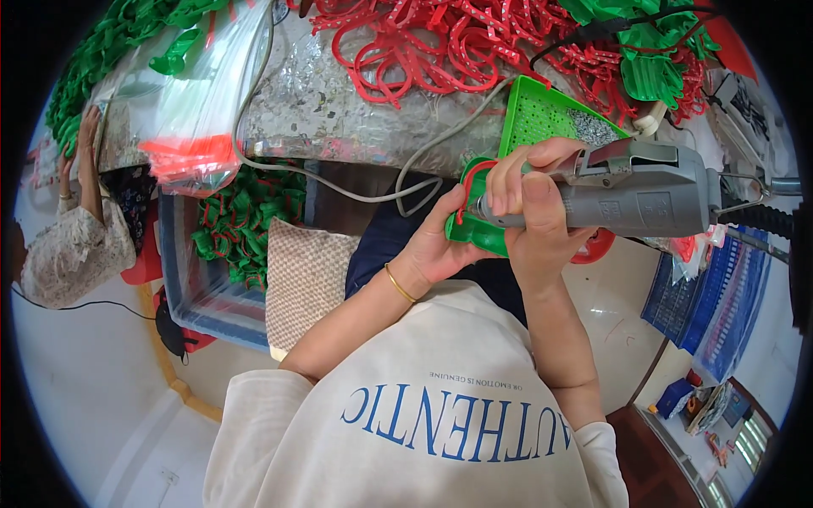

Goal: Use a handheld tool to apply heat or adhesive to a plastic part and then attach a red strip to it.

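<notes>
My right hand (546, 203) is wrapped round a grey electric screwdriver (660, 203), held level with its tip pointing left. That tip meets a green plastic piece (478, 230) with a red strap (467, 188) along its edge. From the left, my left hand (432, 245) grips the green piece, with a gold bangle at the wrist. My fingers hide the exact spot where tip and piece meet. Just beyond the hands, a bright green perforated basket (538, 110) holds small silvery parts, probably screws.
Red dotted straps (415, 51) lie piled on the worn table (305, 102), beside clear plastic bags (199, 110). A grey cable (373, 199) loops over the table edge. Below stands a blue-grey crate (182, 279) of green-and-red pieces. Another person (85, 220) sits at far left.
</notes>
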Demonstrator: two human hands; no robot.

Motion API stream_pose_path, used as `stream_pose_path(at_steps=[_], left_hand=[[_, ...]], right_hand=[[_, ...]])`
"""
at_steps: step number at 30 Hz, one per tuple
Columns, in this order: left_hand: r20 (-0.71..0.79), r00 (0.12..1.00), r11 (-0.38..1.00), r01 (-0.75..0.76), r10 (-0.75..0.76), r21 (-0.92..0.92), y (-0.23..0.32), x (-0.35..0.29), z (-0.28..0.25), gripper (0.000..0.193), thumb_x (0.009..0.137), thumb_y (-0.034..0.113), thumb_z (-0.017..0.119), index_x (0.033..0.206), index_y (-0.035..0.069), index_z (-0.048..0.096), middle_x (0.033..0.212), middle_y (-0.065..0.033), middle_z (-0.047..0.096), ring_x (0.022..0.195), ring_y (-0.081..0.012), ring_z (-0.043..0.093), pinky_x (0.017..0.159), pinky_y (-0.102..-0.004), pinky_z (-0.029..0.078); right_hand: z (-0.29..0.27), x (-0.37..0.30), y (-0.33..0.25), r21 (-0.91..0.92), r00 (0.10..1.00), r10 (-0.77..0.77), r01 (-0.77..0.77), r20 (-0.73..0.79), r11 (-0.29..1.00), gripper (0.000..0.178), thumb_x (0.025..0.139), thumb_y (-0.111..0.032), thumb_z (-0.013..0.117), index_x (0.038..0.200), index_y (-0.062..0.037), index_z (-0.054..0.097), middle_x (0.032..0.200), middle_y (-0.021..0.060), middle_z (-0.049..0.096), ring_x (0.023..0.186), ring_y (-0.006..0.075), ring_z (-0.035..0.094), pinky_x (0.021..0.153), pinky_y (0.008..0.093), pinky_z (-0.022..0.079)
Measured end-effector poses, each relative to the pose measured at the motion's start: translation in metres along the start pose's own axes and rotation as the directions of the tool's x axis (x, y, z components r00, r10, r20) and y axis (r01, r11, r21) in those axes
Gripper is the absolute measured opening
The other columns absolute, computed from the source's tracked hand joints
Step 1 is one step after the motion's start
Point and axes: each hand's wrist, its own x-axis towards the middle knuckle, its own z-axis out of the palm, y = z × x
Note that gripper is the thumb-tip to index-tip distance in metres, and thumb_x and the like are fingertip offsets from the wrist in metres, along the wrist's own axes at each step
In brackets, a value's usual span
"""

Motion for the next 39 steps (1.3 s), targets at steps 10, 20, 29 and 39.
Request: stream_pose_path(at_steps=[10, 20, 29, 39], left_hand=[[0.045, 0.994, 0.966, -0.107, 0.099, 0.235, 0.005, -0.007, -0.002, 0.063, 0.091, 0.046, 0.054, 0.139, 0.009, 0.036, 0.126, -0.0117, 0.054, 0.116, -0.027, 0.054, 0.096, -0.0448, 0.047], [0.211, 0.977, 0.998, 0.001, 0.013, -0.065, 0.03, -0.01, -0.003, 0.071, 0.088, 0.049, 0.055, 0.138, 0.001, 0.037, 0.133, -0.0259, 0.046, 0.118, -0.0377, 0.051, 0.1, -0.0499, 0.042], [0.118, 0.98, 0.968, -0.132, 0.16, -0.215, 0.065, -0.089, -0.057, 0.088, 0.078, 0.059, 0.059, 0.142, 0.004, 0.033, 0.135, -0.0315, 0.041, 0.115, -0.0465, 0.05, 0.1, -0.0633, 0.035], [-0.473, 0.419, 0.485, -0.874, 0.775, 0.02, 0.142, -0.233, -0.179, 0.069, 0.089, 0.049, 0.054, 0.139, 0.004, 0.037, 0.141, -0.0183, 0.039, 0.125, -0.0353, 0.042, 0.105, -0.049, 0.035]], right_hand=[[-0.008, 0.001, 0.0, -0.036, 0.965, -0.109, 0.121, 0.238, 0.992, 0.022, 0.086, -0.009, 0.06, 0.103, -0.0035, 0.046, 0.062, 0.0069, 0.047, 0.05, 0.0168, 0.046, 0.048, 0.029, 0.04], [-0.016, 0.06, -0.063, -0.015, 0.994, -0.111, 0.111, 0.002, 0.994, 0.03, 0.087, -0.024, 0.066, 0.104, -0.0045, 0.051, 0.061, 0.0004, 0.042, 0.055, 0.0115, 0.043, 0.053, 0.0258, 0.037], [-0.061, 0.102, -0.068, -0.438, 0.921, -0.264, 0.119, -0.286, 0.891, 0.033, 0.089, -0.016, 0.065, 0.113, 0.0025, 0.055, 0.1, 0.0113, 0.06, 0.09, 0.0183, 0.057, 0.083, 0.0307, 0.047], [-0.057, 0.086, -0.043, -0.782, 0.649, -0.746, 0.539, 0.149, 0.312, 0.023, 0.092, -0.012, 0.051, 0.111, 0.0009, 0.048, 0.108, 0.0091, 0.054, 0.092, 0.0142, 0.052, 0.086, 0.0254, 0.041]])
